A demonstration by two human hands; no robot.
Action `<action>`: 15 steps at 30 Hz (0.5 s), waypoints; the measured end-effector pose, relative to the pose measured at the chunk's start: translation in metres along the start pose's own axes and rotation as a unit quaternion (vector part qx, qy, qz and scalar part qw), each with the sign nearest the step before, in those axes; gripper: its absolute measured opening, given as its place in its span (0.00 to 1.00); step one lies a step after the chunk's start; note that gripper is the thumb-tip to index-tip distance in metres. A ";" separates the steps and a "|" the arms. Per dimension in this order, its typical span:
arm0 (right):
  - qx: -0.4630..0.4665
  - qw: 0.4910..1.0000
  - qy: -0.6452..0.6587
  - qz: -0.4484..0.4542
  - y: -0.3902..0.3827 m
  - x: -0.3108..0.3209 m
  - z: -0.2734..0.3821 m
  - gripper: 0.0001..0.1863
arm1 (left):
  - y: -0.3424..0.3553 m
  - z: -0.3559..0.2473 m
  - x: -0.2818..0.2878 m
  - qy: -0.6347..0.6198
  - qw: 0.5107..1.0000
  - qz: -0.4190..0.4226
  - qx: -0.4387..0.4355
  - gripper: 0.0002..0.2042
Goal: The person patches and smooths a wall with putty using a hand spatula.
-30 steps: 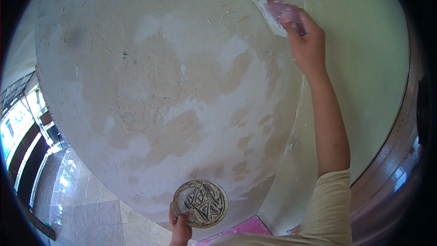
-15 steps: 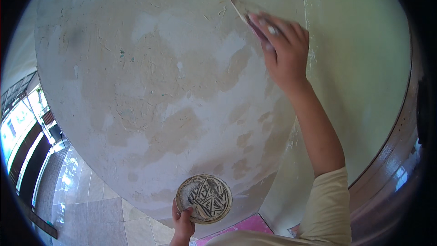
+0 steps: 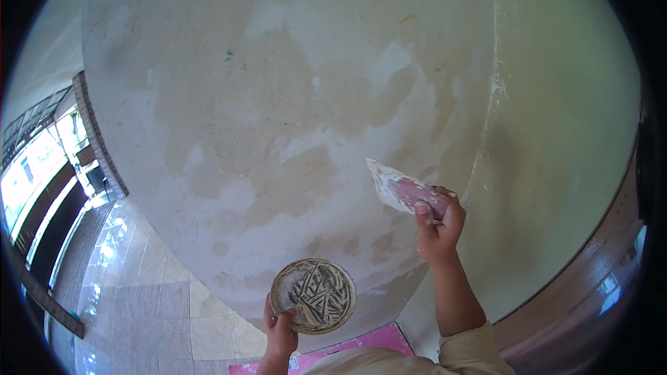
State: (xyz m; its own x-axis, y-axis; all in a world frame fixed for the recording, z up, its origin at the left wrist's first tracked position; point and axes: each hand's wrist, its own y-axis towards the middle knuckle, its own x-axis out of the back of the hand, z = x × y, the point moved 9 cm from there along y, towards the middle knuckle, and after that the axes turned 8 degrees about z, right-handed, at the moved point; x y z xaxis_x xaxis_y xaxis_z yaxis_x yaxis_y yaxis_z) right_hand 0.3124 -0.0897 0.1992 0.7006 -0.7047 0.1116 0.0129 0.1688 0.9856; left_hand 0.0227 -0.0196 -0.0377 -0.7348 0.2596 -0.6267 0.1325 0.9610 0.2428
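Note:
My right hand (image 3: 439,228) grips a scraper (image 3: 397,187) with a wide, putty-smeared blade and a pinkish section, held low over the patchy plastered wall (image 3: 264,118) near its right-hand corner; I cannot tell if it touches the wall. At the bottom, my left hand (image 3: 280,333) holds a round, shallow dish (image 3: 319,294) by its left side, thumb over the rim. The dish's face carries dark and pale criss-crossed streaks.
A pale green wall (image 3: 556,132) adjoins on the right, with dark wooden trim (image 3: 590,257) beyond it. Below lies a pink panel (image 3: 365,340) on the tiled floor (image 3: 160,312). At the far left are a bright opening and dark railings (image 3: 42,215).
My right hand and scraper have come down from high on the wall to lower middle-right. The dish rose slightly. The view has shifted, so the wall appears farther right.

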 end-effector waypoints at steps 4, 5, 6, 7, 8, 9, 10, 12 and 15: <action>-0.191 0.972 0.132 0.040 -0.020 -0.022 -0.037 0.13 | 0.003 0.004 -0.004 -0.001 1.000 0.021 0.010 0.26; -0.190 0.971 0.136 0.044 -0.017 -0.026 -0.040 0.13 | 0.003 0.003 -0.006 0.007 0.999 0.031 0.010 0.26; -0.170 0.975 0.120 0.077 -0.010 -0.035 -0.040 0.13 | 0.003 0.004 -0.004 0.007 1.000 0.026 0.007 0.26; -0.153 0.977 0.102 0.110 -0.001 -0.043 -0.038 0.13 | 0.000 0.003 -0.004 0.005 1.000 0.024 0.010 0.26; -0.154 0.976 0.102 0.111 0.011 -0.045 -0.038 0.13 | 0.000 0.003 -0.005 0.001 1.000 0.026 0.013 0.26; -0.147 0.974 0.124 0.118 0.028 -0.050 -0.035 0.13 | -0.001 0.002 -0.007 0.001 1.000 0.024 0.014 0.26; -0.140 0.973 0.139 0.123 0.044 -0.049 -0.030 0.12 | -0.001 0.002 -0.015 -0.006 0.999 0.033 0.015 0.26; -0.069 0.989 0.099 0.087 0.073 -0.047 -0.011 0.10 | -0.001 0.002 -0.018 -0.010 0.999 0.036 0.013 0.25; 0.096 0.991 -0.059 0.068 0.091 -0.041 0.028 0.09 | -0.005 0.006 -0.005 -0.019 1.000 -0.014 0.014 0.26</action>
State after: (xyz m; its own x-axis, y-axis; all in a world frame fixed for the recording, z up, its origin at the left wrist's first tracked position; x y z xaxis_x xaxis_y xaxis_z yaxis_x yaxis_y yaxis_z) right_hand 0.2651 -0.0651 0.2880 0.5986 -0.7619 0.2475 -0.2200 0.1407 0.9653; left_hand 0.0297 -0.0255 -0.0403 -0.7132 0.2354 -0.6602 0.1316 0.9701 0.2038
